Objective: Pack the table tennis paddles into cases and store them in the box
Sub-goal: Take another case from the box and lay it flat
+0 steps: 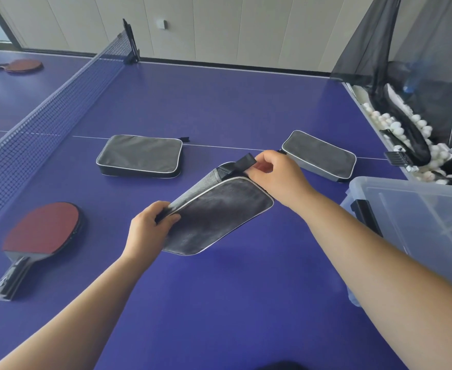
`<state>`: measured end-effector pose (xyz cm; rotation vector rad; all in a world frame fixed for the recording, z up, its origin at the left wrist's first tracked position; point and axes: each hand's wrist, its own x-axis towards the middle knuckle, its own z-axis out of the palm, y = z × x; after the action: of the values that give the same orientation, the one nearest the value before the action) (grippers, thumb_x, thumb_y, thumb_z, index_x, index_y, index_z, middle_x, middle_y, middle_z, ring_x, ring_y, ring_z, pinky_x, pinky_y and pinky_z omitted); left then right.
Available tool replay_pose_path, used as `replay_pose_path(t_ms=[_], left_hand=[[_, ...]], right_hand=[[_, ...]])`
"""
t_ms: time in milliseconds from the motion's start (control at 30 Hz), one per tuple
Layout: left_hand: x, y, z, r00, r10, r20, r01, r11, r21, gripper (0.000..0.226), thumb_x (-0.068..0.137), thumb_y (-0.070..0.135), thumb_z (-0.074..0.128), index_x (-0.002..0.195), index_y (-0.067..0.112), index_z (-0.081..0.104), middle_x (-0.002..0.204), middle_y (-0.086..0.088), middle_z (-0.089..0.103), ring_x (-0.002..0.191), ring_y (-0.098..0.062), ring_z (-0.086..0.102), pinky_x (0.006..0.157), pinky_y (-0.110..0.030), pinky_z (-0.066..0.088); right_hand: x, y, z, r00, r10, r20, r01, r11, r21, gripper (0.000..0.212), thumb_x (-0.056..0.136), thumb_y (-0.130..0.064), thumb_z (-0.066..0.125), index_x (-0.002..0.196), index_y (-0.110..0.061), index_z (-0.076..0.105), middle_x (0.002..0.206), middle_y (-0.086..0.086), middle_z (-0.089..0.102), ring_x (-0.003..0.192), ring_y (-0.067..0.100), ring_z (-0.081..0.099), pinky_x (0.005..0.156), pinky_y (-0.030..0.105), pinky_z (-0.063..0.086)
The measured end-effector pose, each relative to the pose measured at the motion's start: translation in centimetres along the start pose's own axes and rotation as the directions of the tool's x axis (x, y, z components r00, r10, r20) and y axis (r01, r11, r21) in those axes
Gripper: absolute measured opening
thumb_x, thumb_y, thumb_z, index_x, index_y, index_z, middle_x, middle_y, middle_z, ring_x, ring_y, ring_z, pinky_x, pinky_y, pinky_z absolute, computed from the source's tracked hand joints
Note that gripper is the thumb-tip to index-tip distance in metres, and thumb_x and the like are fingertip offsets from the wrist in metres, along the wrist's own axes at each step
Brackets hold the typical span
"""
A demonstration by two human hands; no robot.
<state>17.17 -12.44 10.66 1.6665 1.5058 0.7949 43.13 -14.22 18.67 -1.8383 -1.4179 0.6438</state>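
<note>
A grey paddle case (219, 217) with white piping is tilted up on its edge in the middle of the blue table. My left hand (150, 228) grips its near left corner. My right hand (275, 177) pinches the case's far edge beside its black strap (243, 161). Two more grey cases lie flat: one (139, 156) beyond on the left, one (321, 156) beyond on the right. A red paddle (40, 231) lies at the left, on top of another paddle. Another red paddle (22, 65) lies across the net. The clear plastic box (417, 222) stands at the right.
The net (59, 97) crosses the table on the left. Off the table's right edge a black mesh catch net (379, 44) hangs over a tray of white balls (395, 124).
</note>
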Motion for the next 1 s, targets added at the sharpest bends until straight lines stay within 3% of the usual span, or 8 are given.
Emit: replay_pose_path(t_ms=[167, 267, 333, 467, 600, 667, 800, 1000], left_hand=[[0.5, -1.0, -1.5, 0.998, 0.039, 0.046, -0.041, 0.999, 0.033, 0.015, 0.092, 0.016, 0.063, 0.088, 0.029, 0.056, 0.082, 0.011, 0.061, 0.077, -0.003, 0.054, 0.064, -0.015, 0.038], [1.1, -1.1, -1.8, 0.987, 0.105, 0.125, -0.115, 0.99, 0.079, 0.014, 0.093, 0.016, 0.063, 0.099, 0.024, 0.054, 0.085, 0.011, 0.06, 0.082, -0.015, 0.055, 0.069, -0.024, 0.04], [1.5, -1.0, -1.7, 0.976, 0.168, 0.137, -0.181, 0.98, 0.087, 0.027, 0.094, 0.013, 0.06, 0.117, 0.025, 0.053, 0.093, 0.012, 0.06, 0.089, -0.017, 0.054, 0.077, -0.027, 0.039], [2.5, -1.7, -2.2, 0.956, 0.278, 0.097, -0.283, 0.958, 0.044, 0.056, 0.097, 0.004, 0.052, 0.139, 0.04, 0.045, 0.125, 0.014, 0.058, 0.107, -0.004, 0.051, 0.092, -0.023, 0.039], [3.1, -2.5, -3.7, 0.961, 0.276, 0.006, -0.275, 0.959, -0.069, 0.064, 0.096, -0.003, 0.05, 0.137, 0.045, 0.041, 0.12, 0.029, 0.053, 0.105, 0.023, 0.044, 0.09, 0.001, 0.03], [3.5, -2.8, -4.5, 0.975, 0.223, -0.017, -0.223, 0.963, -0.149, 0.065, 0.096, -0.004, 0.049, 0.135, 0.048, 0.041, 0.122, 0.04, 0.049, 0.111, 0.03, 0.04, 0.093, 0.004, 0.027], [4.2, -2.6, -5.6, 0.984, 0.175, -0.009, -0.173, 0.958, -0.23, 0.067, 0.098, -0.001, 0.047, 0.13, 0.057, 0.042, 0.119, 0.054, 0.045, 0.12, 0.027, 0.037, 0.097, 0.004, 0.026], [4.8, -2.2, -5.5, 0.996, 0.089, 0.017, -0.077, 0.932, -0.355, 0.06, 0.099, 0.003, 0.048, 0.123, 0.059, 0.051, 0.128, 0.039, 0.053, 0.125, 0.017, 0.042, 0.105, -0.007, 0.032]], right_hand=[[0.1, -2.1, 1.8, 0.978, 0.138, 0.156, -0.133, 0.99, -0.042, 0.022, 0.085, -0.032, 0.062, 0.095, -0.013, 0.065, 0.09, 0.002, 0.07, 0.082, 0.018, 0.062, 0.078, 0.038, 0.052], [-0.4, -3.4, 3.5, 0.973, 0.118, 0.199, -0.106, 0.992, -0.066, 0.015, 0.087, -0.027, 0.062, 0.096, -0.016, 0.065, 0.09, -0.002, 0.069, 0.084, 0.016, 0.064, 0.073, 0.032, 0.051], [-0.4, -4.3, 4.2, 0.979, 0.079, 0.186, -0.067, 0.996, -0.066, 0.008, 0.089, -0.025, 0.063, 0.094, -0.02, 0.062, 0.085, -0.007, 0.066, 0.077, 0.011, 0.061, 0.063, 0.024, 0.045], [0.2, -5.0, 4.7, 0.983, 0.065, 0.169, -0.051, 0.995, -0.084, 0.011, 0.09, -0.018, 0.063, 0.099, -0.021, 0.059, 0.086, -0.002, 0.069, 0.078, 0.015, 0.066, 0.063, 0.023, 0.047], [0.3, -4.0, 5.1, 0.995, 0.043, 0.092, -0.029, 0.988, -0.149, 0.007, 0.092, -0.012, 0.059, 0.094, -0.019, 0.059, 0.084, -0.005, 0.065, 0.08, 0.016, 0.062, 0.062, 0.022, 0.044], [0.4, -3.1, 5.4, 0.998, 0.056, 0.034, -0.051, 0.99, -0.133, 0.008, 0.092, -0.012, 0.06, 0.091, -0.02, 0.06, 0.085, -0.005, 0.063, 0.079, 0.014, 0.059, 0.065, 0.021, 0.044], [0.5, -1.5, 5.8, 0.996, 0.081, -0.038, -0.085, 0.992, -0.098, 0.011, 0.091, -0.01, 0.06, 0.089, -0.021, 0.061, 0.088, -0.004, 0.065, 0.079, 0.011, 0.058, 0.068, 0.02, 0.044], [0.5, -0.6, 5.7, 0.988, 0.143, -0.063, -0.147, 0.987, -0.058, 0.006, 0.093, -0.014, 0.06, 0.092, -0.019, 0.061, 0.086, -0.007, 0.066, 0.075, 0.004, 0.059, 0.062, 0.014, 0.04]])
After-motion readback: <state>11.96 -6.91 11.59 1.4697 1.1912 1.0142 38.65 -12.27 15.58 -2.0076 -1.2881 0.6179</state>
